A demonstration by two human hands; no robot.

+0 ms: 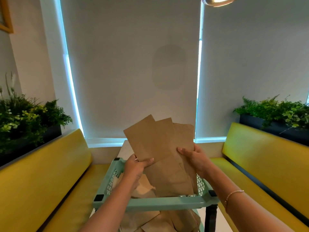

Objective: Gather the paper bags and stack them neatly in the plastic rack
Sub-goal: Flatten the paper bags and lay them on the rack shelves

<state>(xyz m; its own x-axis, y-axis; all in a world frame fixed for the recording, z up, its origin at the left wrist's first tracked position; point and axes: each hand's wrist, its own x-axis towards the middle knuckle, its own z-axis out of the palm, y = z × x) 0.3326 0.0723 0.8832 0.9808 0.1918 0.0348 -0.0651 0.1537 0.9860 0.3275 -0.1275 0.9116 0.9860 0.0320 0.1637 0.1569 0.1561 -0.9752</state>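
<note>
You've got the fanned paper bags (158, 148) pinched in your left hand (135, 168) and right hand (194, 158) above the plastic rack (167, 202)'s top tier, so square them, then lower them flat.

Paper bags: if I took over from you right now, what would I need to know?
Left hand: grips the lower left edge of the fanned paper bags.
Right hand: grips their right edge.
The bags are held upright over the top tier of the green plastic rack, their lower ends dipping inside it.
Done: some bags already lie in the top tier, and more lie on the tier below.
Left: square up the fanned bags, lay them in neatly, and tidy the loose ones.
</note>
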